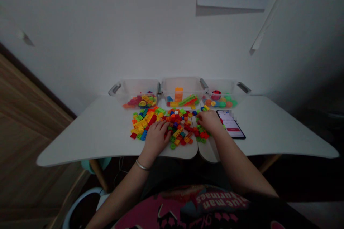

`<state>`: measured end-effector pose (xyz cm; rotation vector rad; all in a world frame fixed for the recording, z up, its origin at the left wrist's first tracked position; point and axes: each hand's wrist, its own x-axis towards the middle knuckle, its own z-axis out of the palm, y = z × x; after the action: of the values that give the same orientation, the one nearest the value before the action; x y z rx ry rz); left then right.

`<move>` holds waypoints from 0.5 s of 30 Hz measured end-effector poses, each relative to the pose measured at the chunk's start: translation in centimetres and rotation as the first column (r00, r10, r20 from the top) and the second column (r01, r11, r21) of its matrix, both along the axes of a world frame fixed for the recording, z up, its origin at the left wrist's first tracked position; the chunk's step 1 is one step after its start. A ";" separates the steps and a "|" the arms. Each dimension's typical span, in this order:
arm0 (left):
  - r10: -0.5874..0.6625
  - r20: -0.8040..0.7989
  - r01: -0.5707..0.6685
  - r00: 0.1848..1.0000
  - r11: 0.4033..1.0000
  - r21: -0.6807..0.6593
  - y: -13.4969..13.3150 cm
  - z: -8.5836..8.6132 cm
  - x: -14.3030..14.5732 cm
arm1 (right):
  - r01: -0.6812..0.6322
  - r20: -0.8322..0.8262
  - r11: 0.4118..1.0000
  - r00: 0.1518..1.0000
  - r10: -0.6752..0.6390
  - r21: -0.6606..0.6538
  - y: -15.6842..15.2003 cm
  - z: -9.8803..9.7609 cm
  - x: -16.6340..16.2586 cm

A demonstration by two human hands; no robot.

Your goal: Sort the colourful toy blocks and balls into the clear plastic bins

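Observation:
A heap of small plastic building blocks (pixel 176 117) in red, yellow, orange, green and blue spreads over the middle of the table. My left hand (pixel 157 136) lies on the front left part of the heap, fingers stretched out and slightly apart over the blocks. At the heap's right end is my right hand (pixel 211 121), its fingers curled down and together among green and red blocks. Whatever those fingertips hold, if anything, is hidden. A few wheel-like round pieces (pixel 172 146) lie at the near edge of the heap.
Three clear bins stand against the wall: the left bin (pixel 129 87), middle bin (pixel 180 84) and right bin (pixel 228 86), each with colourful plastic pieces inside. A phone (pixel 231 124) lies right of my right hand on the white table (pixel 88 128).

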<state>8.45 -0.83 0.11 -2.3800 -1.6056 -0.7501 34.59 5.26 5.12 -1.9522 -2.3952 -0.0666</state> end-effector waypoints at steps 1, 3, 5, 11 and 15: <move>-0.003 0.001 0.003 1.000 1.000 -0.002 0.0 0.0 0.0 | -0.007 -0.002 1.000 1.000 0.007 -0.001 0.1 -0.1 -0.1; -0.004 0.005 0.004 1.000 1.000 -0.005 0.1 0.0 0.0 | -0.015 -0.002 1.000 1.000 0.015 0.003 0.2 -0.3 -0.2; -0.001 0.008 0.001 1.000 1.000 -0.010 0.1 0.0 0.0 | -0.023 0.000 1.000 1.000 0.023 0.015 0.2 -0.6 -0.4; 0.001 0.007 -0.001 1.000 1.000 -0.003 0.0 0.1 0.0 | -0.039 0.000 0.997 0.999 0.039 0.060 0.2 -1.3 -0.8; 0.003 0.006 -0.003 1.000 1.000 -0.006 -0.1 0.3 0.0 | -0.036 0.001 0.997 0.999 0.036 0.066 0.5 -1.7 -1.1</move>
<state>8.49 -0.91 0.36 -2.3813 -1.6153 -0.7535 33.54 5.73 3.43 -1.8806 -2.3944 -0.1420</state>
